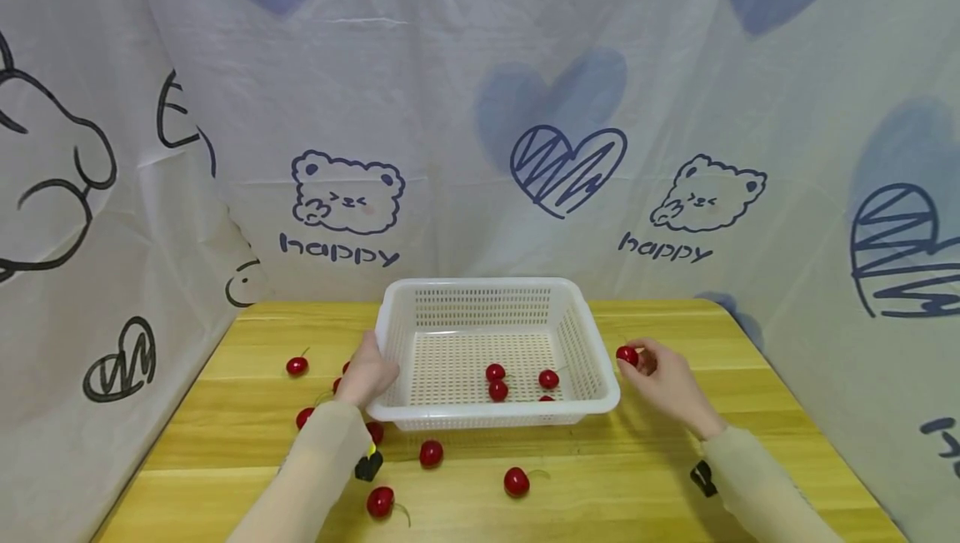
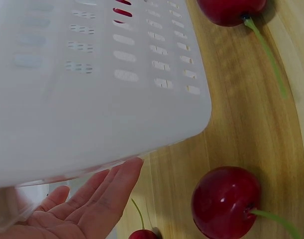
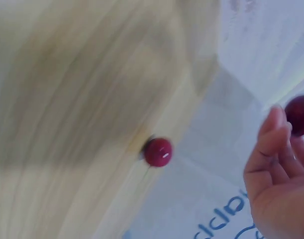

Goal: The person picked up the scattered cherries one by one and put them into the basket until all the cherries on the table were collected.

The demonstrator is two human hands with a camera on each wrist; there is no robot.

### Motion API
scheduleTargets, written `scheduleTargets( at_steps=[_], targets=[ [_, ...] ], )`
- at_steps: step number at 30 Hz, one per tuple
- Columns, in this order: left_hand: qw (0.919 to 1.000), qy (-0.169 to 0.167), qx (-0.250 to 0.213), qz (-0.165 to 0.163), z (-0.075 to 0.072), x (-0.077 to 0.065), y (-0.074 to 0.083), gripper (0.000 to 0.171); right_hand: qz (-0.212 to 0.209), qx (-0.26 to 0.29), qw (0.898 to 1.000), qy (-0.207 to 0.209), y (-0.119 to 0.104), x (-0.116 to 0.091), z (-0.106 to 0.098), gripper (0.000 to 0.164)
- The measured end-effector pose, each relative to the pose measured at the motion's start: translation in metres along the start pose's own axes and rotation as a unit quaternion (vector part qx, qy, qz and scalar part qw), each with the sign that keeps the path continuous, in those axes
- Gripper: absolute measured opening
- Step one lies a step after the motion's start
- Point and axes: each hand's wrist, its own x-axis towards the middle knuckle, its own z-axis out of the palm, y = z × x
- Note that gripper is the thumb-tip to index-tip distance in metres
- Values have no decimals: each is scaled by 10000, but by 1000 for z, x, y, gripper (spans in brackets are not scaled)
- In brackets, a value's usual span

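A white plastic basket (image 1: 480, 414) with slotted walls stands at the middle of the table, several red cherries (image 1: 498, 391) lying on its floor. My left hand (image 1: 367, 372) grips its left rim. From the left wrist view, the fingers of that hand (image 2: 99, 199) lie along the outside of the basket wall (image 2: 102, 114). Just beyond the basket's right side, my right hand (image 1: 667, 381) pinches a cherry (image 1: 627, 356) between thumb and fingertips. The same held cherry (image 3: 298, 115) shows at the right edge of the right wrist view.
Loose cherries lie on the wooden table (image 1: 622, 485): one in front of the basket (image 1: 516, 481), others nearer the left (image 1: 380, 502), and one at the far left (image 1: 297, 366). The right wrist view has another cherry (image 3: 157, 152) on the wood. A printed cloth (image 1: 450, 110) hangs behind.
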Motion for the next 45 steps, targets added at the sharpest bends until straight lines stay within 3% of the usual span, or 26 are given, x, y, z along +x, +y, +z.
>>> scheduleTargets(
  at_steps=[8,14,19,33,45],
  targets=[
    [10000,6,-23,-29,0,0,1,64,-23,835,9951,532,-30,5,6,30],
    [10000,15,-11,-22,0,0,0,63,-26,1453,9888,341,-51,11,18,31],
    [9999,8,-47,-107,1,1,-1,63,-29,1578,9873,165,-62,14,29,31],
    [10000,35,-1,-71,0,0,2,63,-689,1123,9913,-25,-74,21,55,29],
    [10000,32,16,-76,0,-1,3,62,-730,302,9965,-279,-80,24,65,27]
  ],
)
